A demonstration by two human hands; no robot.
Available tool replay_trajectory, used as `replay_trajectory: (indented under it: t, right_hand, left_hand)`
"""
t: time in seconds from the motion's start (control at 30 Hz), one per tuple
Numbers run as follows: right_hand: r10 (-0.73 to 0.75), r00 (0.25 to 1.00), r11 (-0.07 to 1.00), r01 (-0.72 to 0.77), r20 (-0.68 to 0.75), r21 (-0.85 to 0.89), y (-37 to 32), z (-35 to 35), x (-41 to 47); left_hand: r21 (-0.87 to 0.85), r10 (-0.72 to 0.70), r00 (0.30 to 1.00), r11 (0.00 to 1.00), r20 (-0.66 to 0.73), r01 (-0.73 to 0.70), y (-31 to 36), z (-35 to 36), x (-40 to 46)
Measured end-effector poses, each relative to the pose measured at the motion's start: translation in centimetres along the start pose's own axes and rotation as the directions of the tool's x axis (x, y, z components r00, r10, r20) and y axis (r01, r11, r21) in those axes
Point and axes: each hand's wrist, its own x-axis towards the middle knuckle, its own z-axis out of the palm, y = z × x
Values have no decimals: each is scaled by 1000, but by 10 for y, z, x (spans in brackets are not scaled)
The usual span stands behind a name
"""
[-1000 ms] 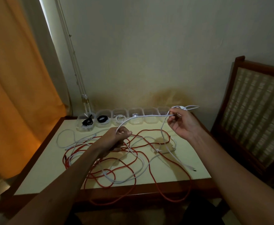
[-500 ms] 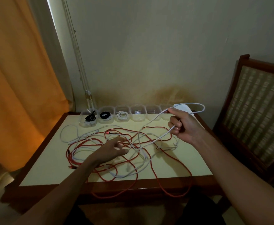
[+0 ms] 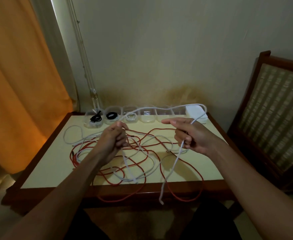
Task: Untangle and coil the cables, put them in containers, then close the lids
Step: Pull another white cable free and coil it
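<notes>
Left hand (image 3: 115, 140): raised above the table (image 3: 45, 167), fingers curled round a white cable (image 3: 161, 109), which is pinched near the thumb tip. Right hand (image 3: 190, 135): fingers curled round the same white cable, forefinger stretched out toward the left hand. Between the hands the cable is carried in a slack arc over the back of the table; below the right hand its free end is left hanging past the front edge. Red cable (image 3: 161, 172): spread in tangled loops across the tabletop, two loops drooping over the front edge. Further pale cables are mixed among it. Clear containers (image 3: 147, 116): lined along the back edge, lids off; black coils are held in the two leftmost, a white coil in the third. White lids (image 3: 197, 113): stacked at the row's right end. Wooden chair (image 3: 272, 108): set right of the table
</notes>
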Motion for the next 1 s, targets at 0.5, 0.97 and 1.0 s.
replay_trajectory:
  t: [0.5, 0.97, 1.0]
  right_hand:
    - [655, 751, 128, -224, -88, -966, 96, 18, -36]
    - [33, 937, -335, -317, -347, -887, 87, -22, 4]
    - [0, 948, -277, -307, -320, -910, 88, -19, 7]
  left_hand:
    - [447, -76, 996, 893, 49, 46, -17, -57, -42]
    - [643, -67, 996, 766, 65, 9, -19, -39, -18]
    - [648, -74, 994, 762, 77, 7, -19, -34, -17]
